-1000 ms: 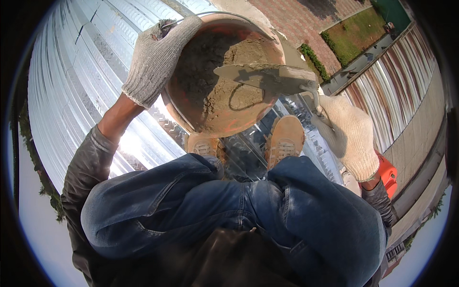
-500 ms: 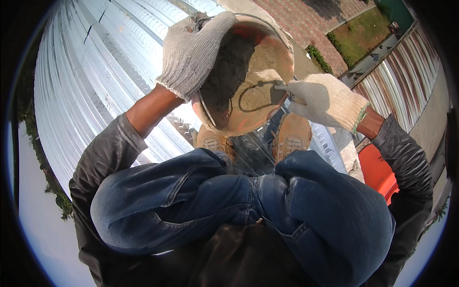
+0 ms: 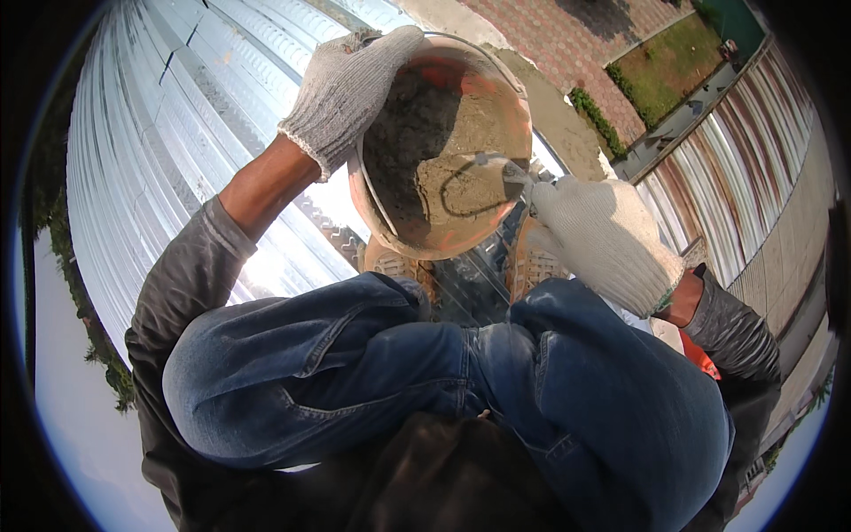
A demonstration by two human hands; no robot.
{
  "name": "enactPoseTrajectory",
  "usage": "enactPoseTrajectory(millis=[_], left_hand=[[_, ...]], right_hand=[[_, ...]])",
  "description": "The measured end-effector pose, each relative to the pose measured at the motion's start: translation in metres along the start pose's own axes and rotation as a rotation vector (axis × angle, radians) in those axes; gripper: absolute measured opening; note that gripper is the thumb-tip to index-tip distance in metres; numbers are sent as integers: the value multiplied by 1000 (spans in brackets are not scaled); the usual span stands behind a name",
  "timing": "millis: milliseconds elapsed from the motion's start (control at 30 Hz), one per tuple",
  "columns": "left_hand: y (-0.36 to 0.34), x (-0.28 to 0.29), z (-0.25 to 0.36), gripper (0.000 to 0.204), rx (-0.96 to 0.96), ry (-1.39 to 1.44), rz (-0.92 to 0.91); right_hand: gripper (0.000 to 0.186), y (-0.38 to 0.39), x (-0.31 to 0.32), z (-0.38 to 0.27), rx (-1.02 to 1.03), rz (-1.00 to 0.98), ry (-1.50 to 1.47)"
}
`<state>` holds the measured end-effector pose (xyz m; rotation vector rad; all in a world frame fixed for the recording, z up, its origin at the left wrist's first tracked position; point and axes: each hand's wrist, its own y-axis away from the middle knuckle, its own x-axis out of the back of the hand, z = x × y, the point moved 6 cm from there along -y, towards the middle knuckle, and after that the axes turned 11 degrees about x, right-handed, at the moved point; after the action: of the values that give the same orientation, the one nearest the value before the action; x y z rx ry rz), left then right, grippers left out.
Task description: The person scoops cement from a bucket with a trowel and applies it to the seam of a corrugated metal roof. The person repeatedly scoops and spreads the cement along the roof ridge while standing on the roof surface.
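Bucket [image 3: 443, 151] mouth tilted toward viewer, L hand [image 3: 350, 84] gripping rim; R hand [image 3: 603, 235] clenches trowel [image 3: 514, 173].

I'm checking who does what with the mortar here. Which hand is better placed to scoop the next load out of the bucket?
The right hand, probably. It already holds the trowel, whose blade lies in the grey mortar. The left hand is busy with its grip on the rim of the orange bucket, holding it tilted.

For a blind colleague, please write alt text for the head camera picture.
Seen from above, a crouching person's gloved left hand grips the rim of an orange bucket of grey mortar, while the gloved right hand holds a metal tool in it. Blue jeans fill the foreground, over corrugated metal roofing.
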<state>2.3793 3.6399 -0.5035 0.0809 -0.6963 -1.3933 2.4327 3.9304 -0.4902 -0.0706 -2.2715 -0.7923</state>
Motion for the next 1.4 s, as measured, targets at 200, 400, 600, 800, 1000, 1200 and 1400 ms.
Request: enactPoseTrajectory(millis=[200,400,600,800,1000,1200,1400], left_hand=[[20,0,8,56,100,16,-124],[-14,16,-7,48,105,9,-1],[-21,7,-10,39,105,122,8],[-31,9,-4,35,35,119,75],[-19,12,-36,39,150,489,71],[24,-8,-23,45,-194,13,153],[38,1,-23,43,-473,-28,376]], right_hand=[[41,24,26,27,-22,470,90],[40,-27,14,55,-14,457,164],[40,-14,-10,13,32,181,199],[36,0,5,2,11,216,383],[31,21,38,21,-63,388,600],[29,10,22,33,82,409,552],[32,21,-28,27,93,313,-20]])
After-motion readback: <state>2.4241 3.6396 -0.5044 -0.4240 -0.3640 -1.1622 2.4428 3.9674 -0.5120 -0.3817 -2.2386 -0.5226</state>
